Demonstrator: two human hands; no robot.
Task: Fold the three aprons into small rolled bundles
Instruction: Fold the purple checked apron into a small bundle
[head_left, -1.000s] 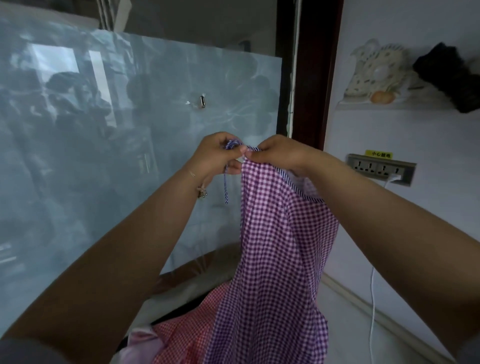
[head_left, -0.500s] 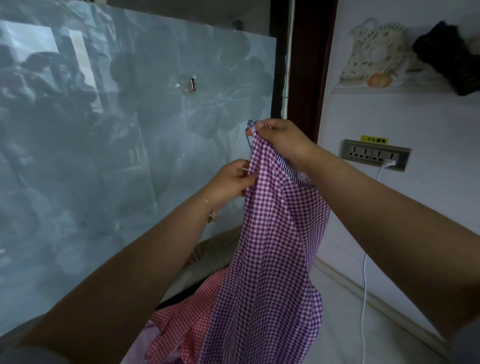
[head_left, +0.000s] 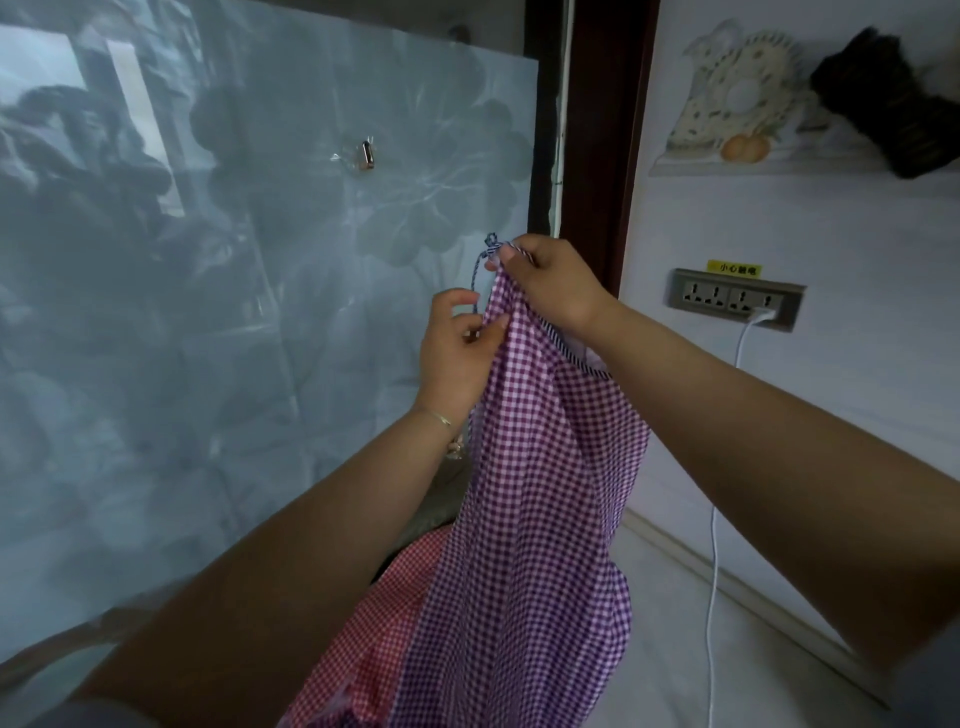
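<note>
A purple-and-white checked apron (head_left: 540, 493) hangs in the air in front of me. My right hand (head_left: 550, 283) pinches its top corner, where a blue-striped tie string (head_left: 480, 260) sticks out. Just below, my left hand (head_left: 457, 348) pinches the apron's left edge between thumb and fingers. Beneath the hanging cloth lies a red checked apron (head_left: 384, 634), partly hidden by my left arm and the purple one. No third apron shows.
A large glossy grey-blue panel (head_left: 208, 312) with a small clip fills the left. A dark door frame (head_left: 597, 130) stands behind my hands. On the right wall sit a socket strip (head_left: 727, 301) with a white cable (head_left: 714, 519) and a shelf (head_left: 779, 161) with ornaments.
My right hand has lifted the apron's top corner higher. My left hand let go of the top, slid down the left edge and now pinches it just below the right hand.
</note>
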